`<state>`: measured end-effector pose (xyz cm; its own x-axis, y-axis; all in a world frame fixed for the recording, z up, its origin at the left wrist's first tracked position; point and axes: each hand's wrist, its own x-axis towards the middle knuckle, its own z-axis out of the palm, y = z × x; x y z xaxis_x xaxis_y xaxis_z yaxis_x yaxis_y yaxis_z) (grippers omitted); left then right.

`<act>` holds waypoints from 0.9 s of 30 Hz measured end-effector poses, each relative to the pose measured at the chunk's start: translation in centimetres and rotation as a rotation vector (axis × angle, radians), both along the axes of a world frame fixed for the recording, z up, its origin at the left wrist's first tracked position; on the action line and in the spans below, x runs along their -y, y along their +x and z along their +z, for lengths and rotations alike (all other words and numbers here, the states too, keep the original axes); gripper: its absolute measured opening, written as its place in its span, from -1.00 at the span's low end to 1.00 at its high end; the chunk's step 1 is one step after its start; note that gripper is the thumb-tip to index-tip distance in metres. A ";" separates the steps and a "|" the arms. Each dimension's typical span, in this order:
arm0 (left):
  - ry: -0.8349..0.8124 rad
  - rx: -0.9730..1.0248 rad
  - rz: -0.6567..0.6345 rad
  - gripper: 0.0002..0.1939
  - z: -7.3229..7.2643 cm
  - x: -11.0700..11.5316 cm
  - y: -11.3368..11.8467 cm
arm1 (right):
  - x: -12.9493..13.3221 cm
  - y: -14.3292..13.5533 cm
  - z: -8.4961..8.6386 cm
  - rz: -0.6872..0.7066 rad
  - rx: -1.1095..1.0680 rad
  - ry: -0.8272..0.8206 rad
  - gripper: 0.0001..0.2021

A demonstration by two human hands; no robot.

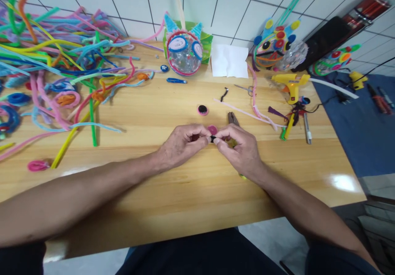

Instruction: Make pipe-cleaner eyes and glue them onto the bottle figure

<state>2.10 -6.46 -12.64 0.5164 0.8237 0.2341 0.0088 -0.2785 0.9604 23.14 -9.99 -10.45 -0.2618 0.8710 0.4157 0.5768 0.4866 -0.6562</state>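
"Fingertips first, then. What are they doing?"

"Thumb and forefinger are together on both sides: the left hand (182, 146) pinches one side of a small, dark black piece (212, 138), and the right hand (244, 147) pinches the other."

"Where does it sit?"

"Between the hands, over the pale wooden tabletop (185, 192), just on the near side of a round, deep-pink disc (212, 129). The fingers cover most of it, so I can't tell its full shape, or whether it touches the disc."

"How would it handle?"

"Light, I'd judge, and probably soft and bendy if it's fuzzy craft stem; I can't make out the texture. It looks easier to lose than to break. I'd take it by its opposite edges, with just the tips, and not squash the middle."

"Anything close by?"

"A round black-topped piece with a pink rim (203, 110) lies beyond the disc. Grey-jawed pliers (233, 119) lie just beyond the right hand, partly hidden by it. Farther to the right is a yellow plastic glue gun (292, 86)."
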 end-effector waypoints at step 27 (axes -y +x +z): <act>-0.010 -0.045 0.030 -0.88 0.2 0.0 0.0 | -0.2 0.5 0.5 0.006 0.179 0.116 -0.91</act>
<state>2.10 -6.49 -12.46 0.5012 0.8412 0.2028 0.0605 -0.2678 0.9616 23.68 -9.80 -9.92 -0.3459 0.8181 0.4595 0.6759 0.5569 -0.4828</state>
